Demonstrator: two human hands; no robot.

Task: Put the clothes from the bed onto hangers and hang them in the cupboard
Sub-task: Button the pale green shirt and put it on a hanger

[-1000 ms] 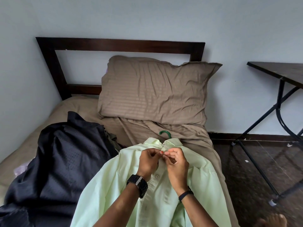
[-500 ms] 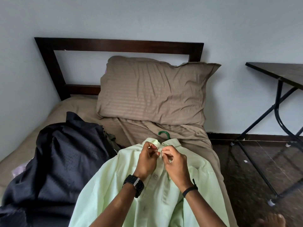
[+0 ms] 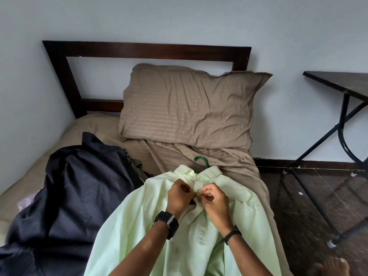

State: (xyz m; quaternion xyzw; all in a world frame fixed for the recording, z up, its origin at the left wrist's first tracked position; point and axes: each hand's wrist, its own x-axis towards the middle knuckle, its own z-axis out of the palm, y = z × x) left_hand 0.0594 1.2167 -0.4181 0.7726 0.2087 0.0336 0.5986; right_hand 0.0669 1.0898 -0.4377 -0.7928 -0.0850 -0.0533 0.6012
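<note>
A pale green shirt lies face up on the bed, on a green hanger whose hook pokes out above the collar. My left hand and my right hand meet just below the collar, each pinching an edge of the shirt's front placket at the top button. A dark navy garment lies crumpled on the bed to the left of the shirt. The hanger's body is hidden inside the shirt.
A brown pillow leans against the dark wooden headboard. A folding table with black metal legs stands on the dark floor to the right. A wall closes off the bed's left side. A bare foot shows at bottom right.
Both hands have stayed at the shirt's collar, with small finger movements on the placket. The view has shifted slightly; the shirt and hanger lie where they were.
</note>
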